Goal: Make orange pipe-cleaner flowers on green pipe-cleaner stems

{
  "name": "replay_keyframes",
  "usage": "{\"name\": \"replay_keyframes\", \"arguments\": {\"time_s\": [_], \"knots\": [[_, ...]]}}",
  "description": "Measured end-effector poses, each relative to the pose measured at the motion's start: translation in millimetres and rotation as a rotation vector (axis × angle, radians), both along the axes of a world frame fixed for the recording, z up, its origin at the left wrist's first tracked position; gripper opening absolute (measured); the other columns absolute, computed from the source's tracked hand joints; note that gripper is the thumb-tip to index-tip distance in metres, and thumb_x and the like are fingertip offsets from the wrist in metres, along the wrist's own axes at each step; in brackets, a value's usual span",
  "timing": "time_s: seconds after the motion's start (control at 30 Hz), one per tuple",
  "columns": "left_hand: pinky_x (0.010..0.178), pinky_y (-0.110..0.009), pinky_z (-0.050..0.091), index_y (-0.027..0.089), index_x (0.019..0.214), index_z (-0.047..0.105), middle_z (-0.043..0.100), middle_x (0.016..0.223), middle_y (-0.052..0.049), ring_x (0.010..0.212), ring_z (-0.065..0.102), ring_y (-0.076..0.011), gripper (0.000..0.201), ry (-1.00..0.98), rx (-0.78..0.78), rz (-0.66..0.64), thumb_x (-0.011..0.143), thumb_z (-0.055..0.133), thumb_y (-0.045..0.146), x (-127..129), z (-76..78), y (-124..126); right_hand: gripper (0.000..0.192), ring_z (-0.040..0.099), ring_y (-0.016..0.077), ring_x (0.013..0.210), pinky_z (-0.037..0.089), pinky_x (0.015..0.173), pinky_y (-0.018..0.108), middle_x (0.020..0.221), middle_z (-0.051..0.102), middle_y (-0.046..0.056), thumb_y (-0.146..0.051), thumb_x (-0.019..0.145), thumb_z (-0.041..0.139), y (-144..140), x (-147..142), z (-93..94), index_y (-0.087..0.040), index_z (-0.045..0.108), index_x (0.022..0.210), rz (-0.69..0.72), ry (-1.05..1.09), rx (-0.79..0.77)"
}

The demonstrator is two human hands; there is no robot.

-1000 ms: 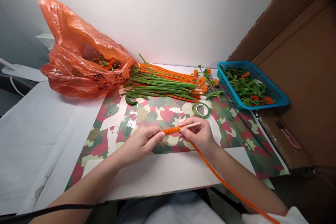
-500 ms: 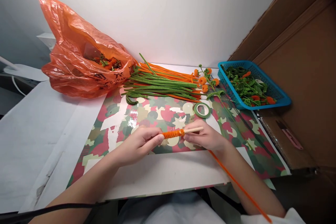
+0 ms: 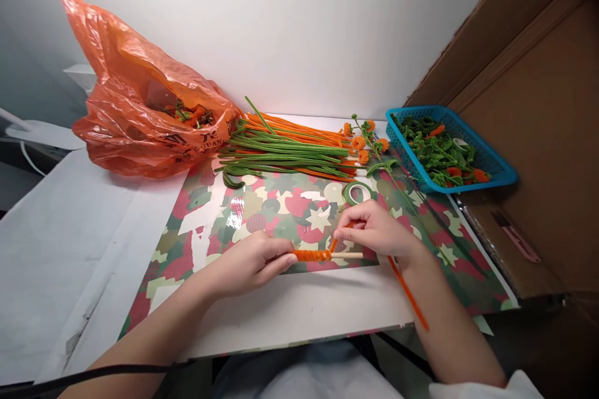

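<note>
My left hand (image 3: 262, 260) pinches the left end of a thin wooden stick (image 3: 347, 255), which lies level above the mat. An orange pipe cleaner (image 3: 312, 255) is coiled tightly around that stick beside my left fingertips. With thumb and fingers closed, my right hand (image 3: 372, 230) grips the loose length of the same pipe cleaner, a little above and right of the coil. Its free tail (image 3: 408, 294) hangs down past my right wrist. The stick's bare right end sticks out below my right hand. Just behind that hand is a roll of green tape (image 3: 349, 194).
Green pipe cleaners (image 3: 290, 151) and orange pipe cleaners (image 3: 299, 126) lie in a pile at the back. Orange flowers on stems (image 3: 362, 142) are beside them. An orange plastic bag (image 3: 140, 131) stands left, a blue basket (image 3: 503, 176) right. A pink-handled cutter (image 3: 519, 240) lies on cardboard.
My right hand has let go of the stick's right side and risen slightly, drawing the pipe cleaner upward. The hanging tail has shortened and swung up. Both hands remain near each other.
</note>
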State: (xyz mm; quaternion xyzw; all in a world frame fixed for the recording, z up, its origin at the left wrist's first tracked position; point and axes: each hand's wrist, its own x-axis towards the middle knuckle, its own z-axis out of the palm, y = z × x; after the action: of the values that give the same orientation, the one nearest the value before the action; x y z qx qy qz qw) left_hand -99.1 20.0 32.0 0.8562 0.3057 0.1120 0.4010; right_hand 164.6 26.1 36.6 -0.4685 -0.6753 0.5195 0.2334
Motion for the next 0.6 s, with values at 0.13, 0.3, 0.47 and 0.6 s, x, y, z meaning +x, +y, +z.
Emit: {"name": "replay_keyframes", "arguments": {"time_s": [0.13,0.3,0.47,0.6], "knots": [[0.045,-0.022,0.025,0.019,0.067,0.051,0.038,0.05,0.005,0.044,0.033,-0.0095,0.035,0.032,0.042,0.049,0.097,0.036,0.029,0,-5.0,1,0.023,0.049,0.0101,0.047,0.033,0.045,0.023,0.057,0.064,0.002,-0.034,0.081,0.068,-2,-3,0.3,-0.017,0.069,0.064,-0.114,-0.07,0.172],[0.045,-0.021,0.026,0.02,0.065,0.044,0.043,0.043,0.005,0.039,0.038,-0.0109,0.036,0.145,0.115,0.284,0.096,0.033,0.033,3,-13.9,1,0.023,0.057,0.0139,0.053,0.041,0.053,0.026,0.059,0.068,0.003,-0.031,0.085,0.064,-5,-14,-1.6,-0.02,0.071,0.066,-0.224,-0.149,0.498],[0.045,-0.022,0.024,0.021,0.067,0.045,0.043,0.048,0.004,0.043,0.04,-0.0129,0.032,0.199,0.229,0.496,0.093,0.033,0.036,5,-18.5,2,0.025,0.062,0.0172,0.058,0.046,0.058,0.029,0.063,0.07,0.005,-0.032,0.089,0.058,-7,-26,-11.1,-0.02,0.072,0.072,-0.24,-0.123,0.624],[0.046,-0.022,0.026,0.02,0.065,0.046,0.039,0.049,0.005,0.044,0.037,-0.0112,0.033,0.053,0.196,0.581,0.093,0.034,0.034,6,-16.0,2,0.028,0.057,0.0146,0.046,0.045,0.053,0.028,0.05,0.062,0.001,-0.035,0.092,0.054,-11,-30,-15.1,-0.021,0.07,0.074,-0.278,-0.041,0.468]]}}
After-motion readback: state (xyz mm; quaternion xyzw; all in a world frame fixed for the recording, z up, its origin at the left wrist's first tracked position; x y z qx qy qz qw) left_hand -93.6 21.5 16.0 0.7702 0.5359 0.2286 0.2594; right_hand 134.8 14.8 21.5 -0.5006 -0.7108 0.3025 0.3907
